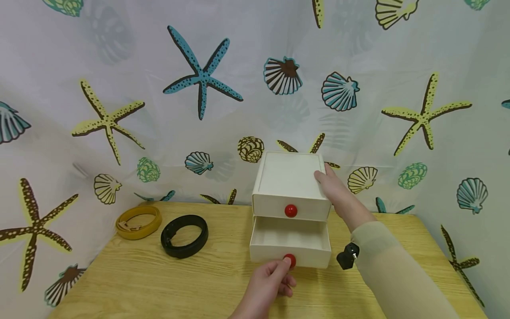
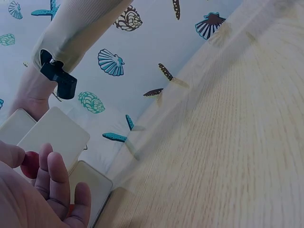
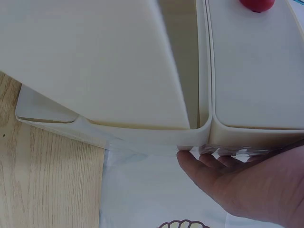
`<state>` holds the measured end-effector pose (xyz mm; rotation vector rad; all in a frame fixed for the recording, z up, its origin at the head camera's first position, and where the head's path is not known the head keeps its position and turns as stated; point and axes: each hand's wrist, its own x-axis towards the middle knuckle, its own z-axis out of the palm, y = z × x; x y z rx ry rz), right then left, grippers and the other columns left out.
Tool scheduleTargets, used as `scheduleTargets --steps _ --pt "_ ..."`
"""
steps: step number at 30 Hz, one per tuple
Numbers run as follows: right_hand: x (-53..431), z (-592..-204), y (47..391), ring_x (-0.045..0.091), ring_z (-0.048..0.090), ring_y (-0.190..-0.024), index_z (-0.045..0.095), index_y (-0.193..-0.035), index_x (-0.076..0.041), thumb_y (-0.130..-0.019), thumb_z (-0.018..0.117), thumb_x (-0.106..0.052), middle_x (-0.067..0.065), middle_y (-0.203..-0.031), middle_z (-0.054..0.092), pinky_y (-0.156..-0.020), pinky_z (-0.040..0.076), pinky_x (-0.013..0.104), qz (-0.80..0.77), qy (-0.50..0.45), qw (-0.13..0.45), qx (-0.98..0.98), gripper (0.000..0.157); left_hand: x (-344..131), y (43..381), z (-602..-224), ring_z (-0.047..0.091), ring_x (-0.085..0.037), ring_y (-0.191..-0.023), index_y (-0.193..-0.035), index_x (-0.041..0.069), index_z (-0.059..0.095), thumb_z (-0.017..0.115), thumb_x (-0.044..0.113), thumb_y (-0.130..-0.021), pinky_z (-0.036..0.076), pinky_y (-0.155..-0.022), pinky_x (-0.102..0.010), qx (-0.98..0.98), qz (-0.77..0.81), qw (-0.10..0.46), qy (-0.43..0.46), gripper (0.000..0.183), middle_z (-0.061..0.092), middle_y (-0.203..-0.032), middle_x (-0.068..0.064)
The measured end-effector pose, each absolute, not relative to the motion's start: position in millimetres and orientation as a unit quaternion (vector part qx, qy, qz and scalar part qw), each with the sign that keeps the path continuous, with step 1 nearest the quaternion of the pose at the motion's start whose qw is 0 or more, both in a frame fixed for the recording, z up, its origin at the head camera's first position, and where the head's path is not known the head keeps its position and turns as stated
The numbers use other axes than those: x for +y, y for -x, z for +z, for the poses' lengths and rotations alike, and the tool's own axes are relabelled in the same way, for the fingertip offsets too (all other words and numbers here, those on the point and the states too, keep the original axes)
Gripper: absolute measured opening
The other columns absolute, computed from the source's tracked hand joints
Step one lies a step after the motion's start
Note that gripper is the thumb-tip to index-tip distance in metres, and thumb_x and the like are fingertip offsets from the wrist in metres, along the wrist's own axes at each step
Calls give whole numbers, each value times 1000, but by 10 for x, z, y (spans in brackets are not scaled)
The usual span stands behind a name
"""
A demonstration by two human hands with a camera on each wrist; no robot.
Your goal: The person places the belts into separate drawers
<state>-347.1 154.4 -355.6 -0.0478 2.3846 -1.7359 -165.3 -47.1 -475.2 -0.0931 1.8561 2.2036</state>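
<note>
A small cream drawer cabinet with red round knobs stands on the wooden table, its middle drawer pulled out with a bare inside. My left hand pinches that drawer's red knob between thumb and index finger, while the other fingers spread loosely below. On the cabinet's right side lies my right hand, thumb at the top edge. In the right wrist view its fingers press fairly straight along the side wall. The top drawer is closed, and the bottom drawer shows in the left wrist view.
Coiled on the left of the table are a mustard-yellow belt and a black belt. A white curtain printed with starfish and shells hangs behind the table and at both sides. A black device sits on my right sleeve.
</note>
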Motion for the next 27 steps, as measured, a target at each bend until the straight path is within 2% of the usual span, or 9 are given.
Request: scheduleTargets --steps 7,12,27 --pt "1550 -3559 3471 39 6 -168 -10 -177 -20 -120 30 -37 15 -184 0 -133 9 61 -589 14 97 802 72 -501 1593 -4750 65 -15 -67 -108 2 75 62 35 -115 60 -75 -31 654 743 138 24 37 71 -83 -3" --pt "1551 -3552 3464 39 3 -168 -12 -177 -21 -120 30 -38 14 -185 -2 -133 7 62 -588 12 98 803 73 -516 1550 -4737 66 -15 -68 -109 1 76 62 37 -115 60 -75 -30 663 734 144 20 39 71 -84 -3" --pt "1557 -3563 3470 39 2 -168 -12 -177 -21 -120 30 -39 14 -185 -3 -133 7 62 -585 10 98 805 73 -557 1455 -4759 68 -14 -68 -98 4 74 63 39 -114 58 -71 -28 666 728 162 24 40 73 -82 -2"
